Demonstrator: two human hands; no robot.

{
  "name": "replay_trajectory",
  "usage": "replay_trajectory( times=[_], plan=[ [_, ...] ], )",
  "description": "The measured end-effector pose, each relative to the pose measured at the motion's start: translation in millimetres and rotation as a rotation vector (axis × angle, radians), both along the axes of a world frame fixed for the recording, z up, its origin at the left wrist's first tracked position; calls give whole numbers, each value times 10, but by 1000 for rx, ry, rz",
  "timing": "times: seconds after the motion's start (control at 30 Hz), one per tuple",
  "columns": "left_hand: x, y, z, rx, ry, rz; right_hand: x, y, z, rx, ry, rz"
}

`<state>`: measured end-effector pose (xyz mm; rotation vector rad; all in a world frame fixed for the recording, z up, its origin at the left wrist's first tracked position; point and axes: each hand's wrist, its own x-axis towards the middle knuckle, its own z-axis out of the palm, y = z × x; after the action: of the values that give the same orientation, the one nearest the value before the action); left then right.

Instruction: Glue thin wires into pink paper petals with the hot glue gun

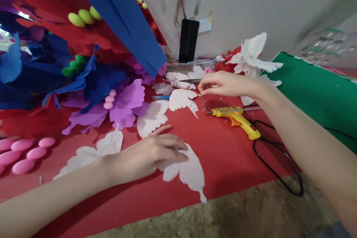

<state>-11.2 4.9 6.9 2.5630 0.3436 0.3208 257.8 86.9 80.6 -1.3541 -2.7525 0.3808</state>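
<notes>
My left hand (160, 152) is palm down over a white paper butterfly cutout (192, 169) near the table's front edge. Its fingers press on the paper, and its thumb is hidden. Farther back, my right hand (216, 83) is closed, its fingertips at the narrow tip of another white paper cutout (180, 99). Just behind those fingers, the blades of scissors (191, 80) point left; their handles are hidden by the hand. A yellow hot glue gun (235, 117) lies below my right wrist, its nozzle pointing left. More white cutouts (153, 117) lie between my hands.
Blue, red and purple paper flowers (128, 102) crowd the left side, with pink oval pieces (36, 152) in front. A black phone (189, 41) leans on the wall. Green board (312, 93) lies at right. The glue gun's black cord (275, 173) loops over the red tabletop's (223, 163) edge.
</notes>
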Motion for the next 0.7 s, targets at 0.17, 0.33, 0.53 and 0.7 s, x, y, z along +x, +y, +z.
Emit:
replay_trajectory(
  times=[0.17, 0.33, 0.53, 0.7],
  plan=[
    [-12, 30, -14, -81, 16, 10, 24, 24, -98, -21, 47, -31],
    [-22, 35, 26, -89, 40, 8, 85, 242, -328, -158, -13, -23],
    [-43, 18, 46, -81, 40, -26, 64, 286, -424, -232, -39, 6],
    [-57, 21, 26, -80, 52, -53, 53, 161, -237, -98, 9, -97]
  ],
)
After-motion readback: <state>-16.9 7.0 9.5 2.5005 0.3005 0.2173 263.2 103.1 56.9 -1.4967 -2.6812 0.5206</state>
